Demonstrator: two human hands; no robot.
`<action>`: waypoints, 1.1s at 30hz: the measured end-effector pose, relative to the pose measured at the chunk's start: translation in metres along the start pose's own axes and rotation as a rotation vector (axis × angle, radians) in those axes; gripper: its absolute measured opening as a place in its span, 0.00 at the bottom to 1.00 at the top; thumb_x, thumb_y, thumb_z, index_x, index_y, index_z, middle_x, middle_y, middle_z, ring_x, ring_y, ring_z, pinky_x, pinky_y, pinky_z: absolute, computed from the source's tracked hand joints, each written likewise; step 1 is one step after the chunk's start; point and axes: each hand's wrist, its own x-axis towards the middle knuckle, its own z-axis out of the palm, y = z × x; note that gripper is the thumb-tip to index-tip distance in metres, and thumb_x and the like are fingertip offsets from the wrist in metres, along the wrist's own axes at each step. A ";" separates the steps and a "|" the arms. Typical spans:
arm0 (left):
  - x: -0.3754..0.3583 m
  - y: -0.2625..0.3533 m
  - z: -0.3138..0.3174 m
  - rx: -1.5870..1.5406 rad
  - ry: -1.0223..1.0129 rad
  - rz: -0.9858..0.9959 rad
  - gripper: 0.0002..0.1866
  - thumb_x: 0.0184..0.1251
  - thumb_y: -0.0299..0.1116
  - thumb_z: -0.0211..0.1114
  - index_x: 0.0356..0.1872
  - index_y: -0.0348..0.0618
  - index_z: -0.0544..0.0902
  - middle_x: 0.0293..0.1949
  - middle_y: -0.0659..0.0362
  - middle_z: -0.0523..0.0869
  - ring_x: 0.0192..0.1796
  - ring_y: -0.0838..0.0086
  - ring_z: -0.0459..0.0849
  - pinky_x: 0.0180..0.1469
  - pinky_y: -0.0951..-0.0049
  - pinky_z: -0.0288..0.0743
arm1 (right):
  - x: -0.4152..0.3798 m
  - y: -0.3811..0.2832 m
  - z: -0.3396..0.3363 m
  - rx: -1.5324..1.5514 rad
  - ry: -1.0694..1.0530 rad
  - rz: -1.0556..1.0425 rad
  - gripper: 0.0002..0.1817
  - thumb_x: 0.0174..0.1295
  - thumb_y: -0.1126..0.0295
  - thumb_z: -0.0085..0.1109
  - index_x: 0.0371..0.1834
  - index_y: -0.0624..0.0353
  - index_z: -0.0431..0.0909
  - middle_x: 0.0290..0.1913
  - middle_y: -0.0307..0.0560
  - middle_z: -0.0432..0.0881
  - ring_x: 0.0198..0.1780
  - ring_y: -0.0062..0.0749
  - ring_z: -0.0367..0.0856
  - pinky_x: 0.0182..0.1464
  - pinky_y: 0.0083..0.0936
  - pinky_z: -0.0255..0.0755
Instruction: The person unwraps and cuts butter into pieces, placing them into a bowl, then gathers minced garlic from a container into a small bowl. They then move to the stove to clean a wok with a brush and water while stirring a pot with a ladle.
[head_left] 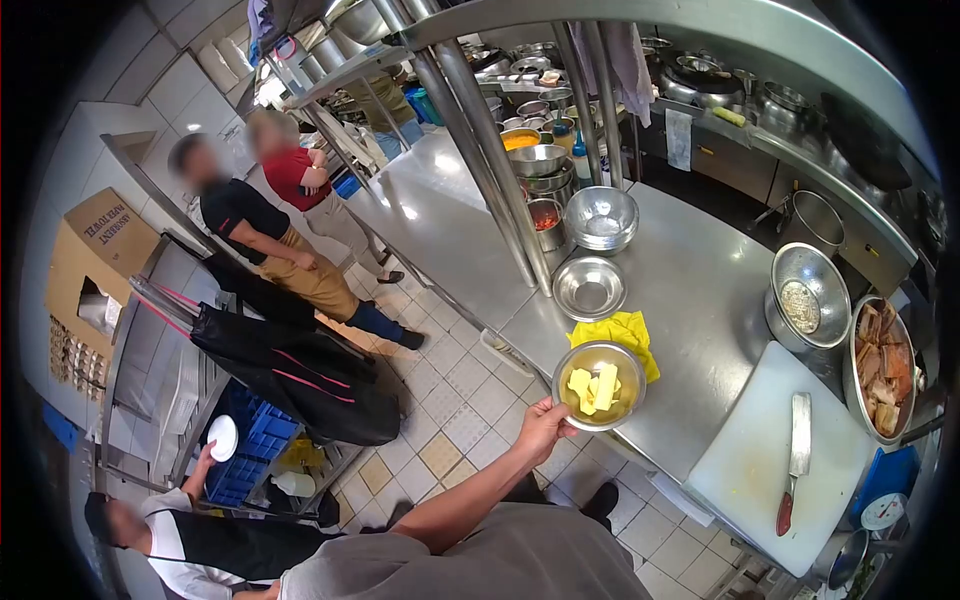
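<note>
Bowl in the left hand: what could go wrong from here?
Spill: the left hand grips the bowl at one side, so it might tip and drop the yellow pieces.
Wobble: set down nearby, it could sit unevenly on the crumpled yellow cloth.
Cut: the knife lies bare on the cutting board, so a careless reach could meet its blade.

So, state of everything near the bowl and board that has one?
Left hand: closed on the bowl's rim
Metal bowl: held, upright, yellow pieces inside
Yellow cloth: crumpled, partly hidden by the bowl
Shallow bowl: upright on the counter
Knife: lying on its side
White cutting board: flat, lightly stained
Brown chunks: piled in an oval tray
</note>
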 end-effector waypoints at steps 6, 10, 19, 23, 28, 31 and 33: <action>-0.003 -0.007 -0.021 0.085 0.066 0.060 0.03 0.68 0.26 0.63 0.38 0.38 0.83 0.29 0.57 0.88 0.25 0.76 0.85 0.27 0.78 0.82 | -0.002 -0.098 -0.162 0.678 0.300 -0.356 0.24 0.71 0.51 0.62 0.50 0.64 0.87 0.43 0.60 0.89 0.38 0.46 0.90 0.37 0.38 0.81; -0.005 -0.005 -0.026 0.041 0.050 0.063 0.03 0.68 0.26 0.63 0.38 0.38 0.83 0.29 0.57 0.88 0.23 0.79 0.84 0.26 0.79 0.81 | -0.093 -0.159 -0.207 1.091 -0.149 -0.056 0.19 0.69 0.66 0.66 0.57 0.69 0.81 0.56 0.59 0.84 0.55 0.40 0.84 0.58 0.31 0.78; -0.008 0.014 -0.028 0.192 -0.120 0.026 0.04 0.67 0.24 0.63 0.39 0.36 0.84 0.30 0.58 0.88 0.24 0.80 0.83 0.26 0.79 0.79 | -0.320 -0.323 -0.505 1.797 -1.857 0.144 0.19 0.70 0.70 0.62 0.63 0.64 0.77 0.43 0.40 0.84 0.39 0.21 0.82 0.42 0.21 0.80; -0.011 0.016 -0.023 0.255 -0.213 -0.015 0.04 0.66 0.23 0.62 0.38 0.36 0.84 0.30 0.58 0.88 0.24 0.80 0.83 0.26 0.79 0.79 | -0.341 -0.346 -0.546 1.760 -2.171 0.349 0.14 0.70 0.72 0.62 0.55 0.66 0.76 0.36 0.42 0.82 0.33 0.22 0.82 0.30 0.22 0.81; -0.007 0.008 -0.028 0.290 -0.223 -0.053 0.03 0.66 0.23 0.64 0.38 0.37 0.83 0.28 0.59 0.86 0.22 0.80 0.82 0.24 0.79 0.78 | -0.349 -0.351 -0.545 1.775 -2.256 0.437 0.06 0.68 0.75 0.61 0.39 0.62 0.72 0.30 0.42 0.78 0.25 0.20 0.79 0.24 0.21 0.81; -0.011 0.007 -0.024 0.606 -0.136 0.231 0.16 0.64 0.27 0.70 0.51 0.37 0.78 0.39 0.57 0.84 0.34 0.75 0.82 0.31 0.77 0.78 | -0.352 -0.355 -0.544 1.803 -2.239 0.425 0.08 0.68 0.78 0.59 0.35 0.61 0.69 0.29 0.41 0.77 0.23 0.19 0.78 0.23 0.21 0.81; -0.024 0.019 -0.010 0.863 -0.020 0.463 0.20 0.62 0.28 0.71 0.54 0.37 0.77 0.42 0.57 0.82 0.38 0.75 0.82 0.36 0.75 0.77 | -0.354 -0.357 -0.543 1.812 -2.195 0.389 0.08 0.68 0.78 0.59 0.35 0.61 0.69 0.29 0.42 0.77 0.23 0.19 0.77 0.23 0.21 0.81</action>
